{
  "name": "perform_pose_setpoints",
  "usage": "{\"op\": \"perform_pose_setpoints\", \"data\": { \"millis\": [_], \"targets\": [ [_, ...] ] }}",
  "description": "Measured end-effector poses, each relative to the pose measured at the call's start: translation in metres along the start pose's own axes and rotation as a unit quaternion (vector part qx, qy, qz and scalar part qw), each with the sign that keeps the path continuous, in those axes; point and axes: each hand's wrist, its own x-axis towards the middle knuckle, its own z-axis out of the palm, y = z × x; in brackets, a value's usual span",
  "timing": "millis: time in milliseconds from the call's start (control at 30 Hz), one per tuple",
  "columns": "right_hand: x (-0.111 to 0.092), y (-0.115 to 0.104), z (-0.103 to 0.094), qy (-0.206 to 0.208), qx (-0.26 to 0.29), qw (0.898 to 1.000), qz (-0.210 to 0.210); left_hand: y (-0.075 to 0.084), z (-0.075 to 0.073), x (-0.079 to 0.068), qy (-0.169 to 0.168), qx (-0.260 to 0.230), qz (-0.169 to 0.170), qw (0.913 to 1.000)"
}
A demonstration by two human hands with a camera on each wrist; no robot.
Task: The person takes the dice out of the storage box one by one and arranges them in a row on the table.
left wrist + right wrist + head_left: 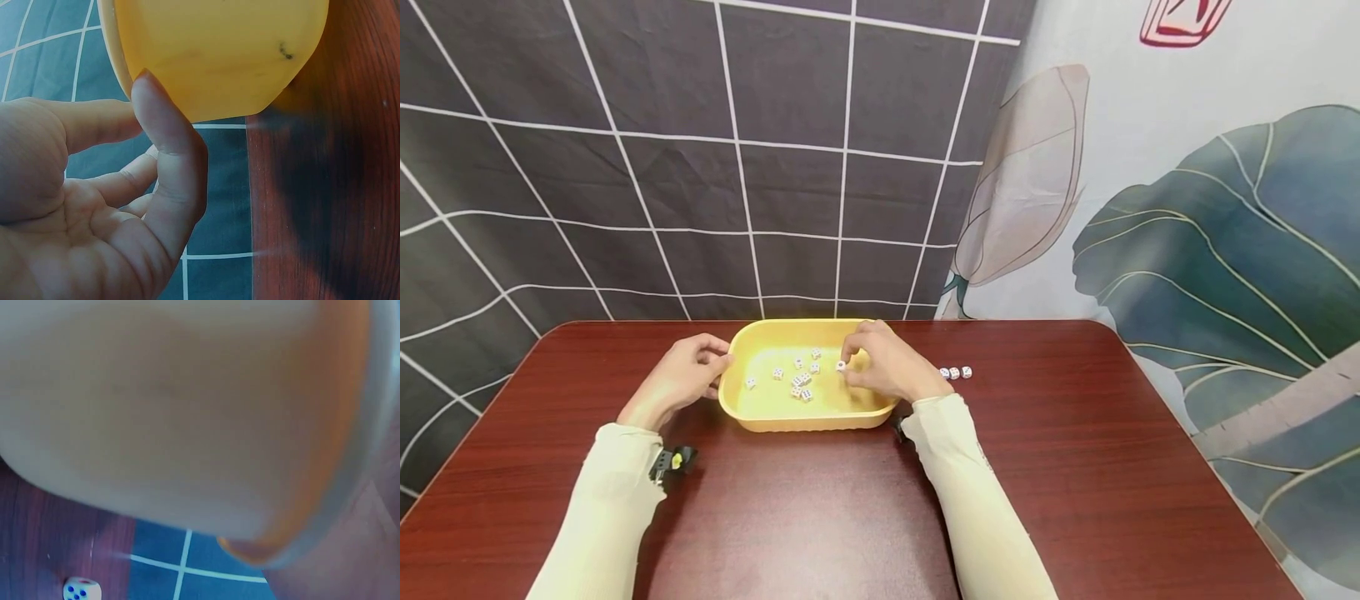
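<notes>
1. Place: a small white cube die, prob. hard plastic [841, 366], is at the fingertips of the R hand [891, 362], inside the outline of the yellow, rounded-rectangular plastic tray [808, 424], a bit R of its middle. Whether it touches the tray floor, I can't tell.
2. Grip, R: thumb and index seem to pinch this die; R wrist view doesn't show the contact, b/c the tray wall hides it.
3. Grip, L: the L hand [681, 372] holds the tray's left end, w/ thumb and index at the rim.
4. Handling: die is prob. very light, stiff, not fragile; smooth faces may slip or turn. Best hold = two opposite flat faces, w/ fingertips only. Tray is prob. light, w/ thin walls that may flex a little; rim is a good place to take.
5. Direction: die is a cube, so no long axis; its pips are too small to read. Tray's long axis runs L–R, approx. along the far edge of the red-brown wood-grain table [812, 517]; its hollow side faces up.
6. Nearby: loose white dice w/ dark pips [806, 378] lie scattered in the tray, some touching; three white dice in a L–R row [954, 373] are on the table, R of the tray.
</notes>
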Motion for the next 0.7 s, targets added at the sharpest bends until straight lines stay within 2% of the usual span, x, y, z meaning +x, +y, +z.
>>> {"op": "perform_pose_setpoints", "data": {
  "millis": [333, 700],
  "targets": [
    [-0.006, 0.006, -0.008, 0.006, 0.012, 1.0, 0.008, 0.0, 0.0, -0.001, 0.001, -0.001, 0.002, 1.0],
    [-0.015, 0.013, -0.02, 0.021, 0.052, 0.998, 0.021, 0.001, 0.0, -0.001, 0.001, 0.002, -0.001, 1.0]
  ]
}}
